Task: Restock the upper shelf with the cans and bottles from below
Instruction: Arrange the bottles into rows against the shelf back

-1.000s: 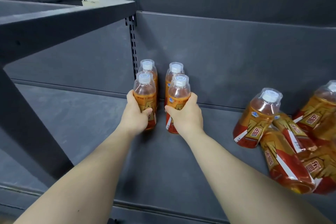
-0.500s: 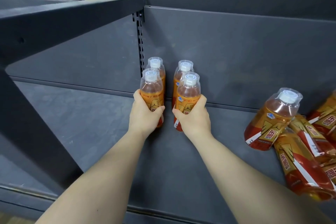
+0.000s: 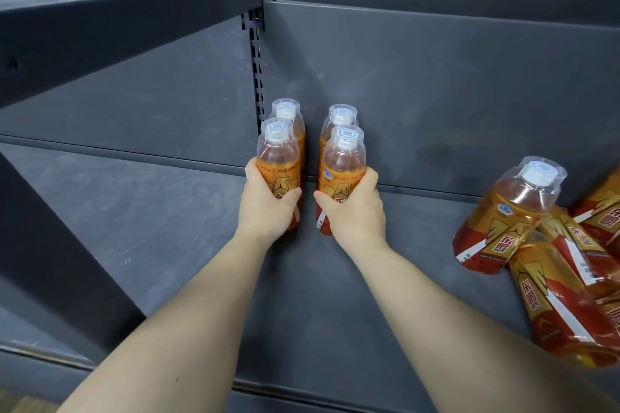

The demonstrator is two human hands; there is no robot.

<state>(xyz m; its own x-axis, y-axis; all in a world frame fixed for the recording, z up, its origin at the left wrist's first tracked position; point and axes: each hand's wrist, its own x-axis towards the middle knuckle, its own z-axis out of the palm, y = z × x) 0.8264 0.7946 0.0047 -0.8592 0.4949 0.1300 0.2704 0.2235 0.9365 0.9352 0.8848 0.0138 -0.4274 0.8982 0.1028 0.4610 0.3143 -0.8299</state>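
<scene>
Two orange drink bottles with white caps stand upright near the back of the grey shelf (image 3: 174, 211). My left hand (image 3: 266, 208) grips the left front bottle (image 3: 278, 161) around its label. My right hand (image 3: 354, 211) grips the right front bottle (image 3: 344, 164) the same way. Directly behind each stands another upright bottle, the left rear one (image 3: 288, 114) and the right rear one (image 3: 340, 117), close to the back panel. Both front bottles rest on the shelf surface, a narrow gap between them.
A heap of several identical bottles (image 3: 553, 261) lies at the right, one leaning bottle (image 3: 510, 211) on top. A slotted upright post (image 3: 257, 60) runs down the back panel. A dark shelf edge (image 3: 127, 17) overhangs at upper left, with a diagonal bracket (image 3: 50, 245) below it.
Both hands with their bottles sit slightly further back towards the rear bottles. The view has shifted left, so the heap of bottles lies further to the right in the frame.
</scene>
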